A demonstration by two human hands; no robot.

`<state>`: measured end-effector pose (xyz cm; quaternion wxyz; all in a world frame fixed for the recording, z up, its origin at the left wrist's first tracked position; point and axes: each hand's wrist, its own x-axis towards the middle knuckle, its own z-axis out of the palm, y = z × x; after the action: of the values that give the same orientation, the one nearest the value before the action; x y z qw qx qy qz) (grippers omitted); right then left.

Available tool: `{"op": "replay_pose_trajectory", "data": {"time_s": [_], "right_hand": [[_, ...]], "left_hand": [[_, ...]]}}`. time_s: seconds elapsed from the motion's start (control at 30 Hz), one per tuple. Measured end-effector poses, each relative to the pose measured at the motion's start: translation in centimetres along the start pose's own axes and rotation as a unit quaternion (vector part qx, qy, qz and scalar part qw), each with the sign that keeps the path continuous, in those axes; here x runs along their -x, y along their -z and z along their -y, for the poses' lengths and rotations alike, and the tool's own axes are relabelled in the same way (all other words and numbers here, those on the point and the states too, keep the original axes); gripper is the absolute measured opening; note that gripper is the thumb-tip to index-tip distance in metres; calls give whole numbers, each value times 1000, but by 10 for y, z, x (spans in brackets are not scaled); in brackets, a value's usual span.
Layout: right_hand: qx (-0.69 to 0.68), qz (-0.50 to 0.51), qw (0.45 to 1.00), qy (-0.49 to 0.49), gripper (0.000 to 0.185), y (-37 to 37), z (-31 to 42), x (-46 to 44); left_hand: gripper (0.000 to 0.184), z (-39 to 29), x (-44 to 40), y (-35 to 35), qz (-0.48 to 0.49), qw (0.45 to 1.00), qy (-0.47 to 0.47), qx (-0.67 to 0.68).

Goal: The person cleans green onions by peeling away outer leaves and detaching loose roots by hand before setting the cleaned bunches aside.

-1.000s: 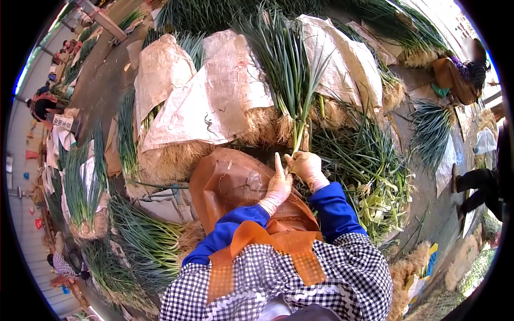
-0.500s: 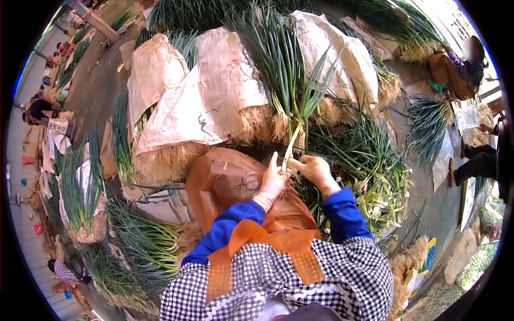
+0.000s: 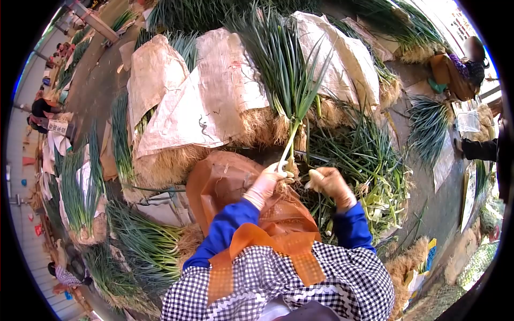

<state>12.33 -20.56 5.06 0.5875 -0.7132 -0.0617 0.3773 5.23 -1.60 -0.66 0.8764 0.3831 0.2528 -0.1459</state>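
Pale-gloved, my left hand [image 3: 266,182] is closed on the white root end of a green onion [image 3: 290,140], whose leaves reach up over the bundles behind. To its right my right hand [image 3: 331,183] is closed, apart from the stalk; whatever its fingers pinch is too small to make out. A brown apron [image 3: 225,176] covers the lap below both hands. Just beyond the hands stand onion bundles with tan roots [image 3: 257,125], partly under whitish sacking [image 3: 214,96].
A heap of loose leaves and trimmings [image 3: 369,166] lies at the right. More onions [image 3: 142,235] lie at the left. A person [image 3: 466,69] sits at the upper right, another person's dark-clothed leg [image 3: 479,150] is at the right edge, and several people are far left.
My right hand has drawn away from the stalk to the right and closed. My left hand still grips the root end, its raised finger now folded down. The leg at the right edge has shifted.
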Motion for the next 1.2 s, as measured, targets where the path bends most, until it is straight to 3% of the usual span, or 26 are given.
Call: {"op": "replay_pose_trajectory", "data": {"time_s": [0.03,0.07,0.1,0.13,0.17,0.2,0.23,0.33,0.37,0.4,0.43,0.53,0.57,0.63,0.67,0.7,0.77,0.8,0.83,0.9,0.93,0.97,1.03,1.1,1.17,1.2], "right_hand": [[45,13,999,-26,16,24,-16,-17],[281,-63,957,38,18,36,-36,-40],[496,-136,852,97,21,42,-56,-62],[360,-81,929,-32,27,36,-56,-87],[381,-23,924,8,34,32,-59,-109],[424,-111,899,-22,41,9,-34,-111],[414,-104,904,-38,46,-1,-32,-125],[418,-79,904,-36,39,-15,-54,-164],[273,-66,960,2,34,-16,-55,-164],[123,-52,990,40,29,-17,-54,-165],[-75,-27,997,18,19,-23,-20,-133],[-131,20,991,36,17,-26,27,-59],[-137,-3,990,29,19,-33,11,-60],[-96,-24,995,1,21,-40,-6,-62],[-28,-34,999,31,24,-43,-12,-64],[133,-86,982,101,28,-44,-27,-73],[169,-104,961,193,26,-49,-10,-60],[109,-79,967,217,27,-51,-13,-59],[6,-53,990,132,26,-55,5,-48],[-58,-97,993,16,30,-41,2,-71],[49,-92,994,25,30,-35,14,-73],[-47,-38,998,-17,32,-35,-9,-100],[17,-34,997,60,32,-50,-16,-120],[124,-85,979,136,27,-57,-54,-150],[428,-227,850,207,29,-64,-26,-125],[336,-244,876,246,30,-66,-29,-121]], "left_hand": [[33,-15,5,7,48,994,56,82],[25,-22,4,10,124,978,22,164],[18,-27,5,13,197,950,-10,243],[9,-49,17,0,204,945,-20,256],[9,-68,30,-10,231,941,-63,240],[10,-81,41,-18,194,951,-106,214],[11,-91,46,-21,158,958,-152,184],[14,-74,24,9,112,960,-195,168],[16,-65,20,18,70,961,-202,175],[17,-55,18,23,26,962,-200,182],[17,-43,19,20,-35,965,-203,164],[17,-13,29,0,-64,989,-42,124],[18,-5,32,-21,-40,991,-42,117],[21,27,19,-15,-28,992,-29,123],[14,36,14,-8,-20,995,-24,96],[8,41,12,-3,-13,997,-19,68],[5,51,2,11,-51,990,-38,123],[5,36,13,-2,-58,989,-35,134],[5,31,17,-5,-59,989,-38,134],[4,28,21,-13,-50,992,-62,95],[4,30,23,-13,-50,992,-61,97],[5,32,22,-13,-40,994,-52,85],[7,34,19,-9,-25,997,-37,61],[9,41,17,-4,-69,993,-41,88],[10,46,10,6,-86,987,-27,135],[9,52,2,13,-81,984,-29,156]]}}
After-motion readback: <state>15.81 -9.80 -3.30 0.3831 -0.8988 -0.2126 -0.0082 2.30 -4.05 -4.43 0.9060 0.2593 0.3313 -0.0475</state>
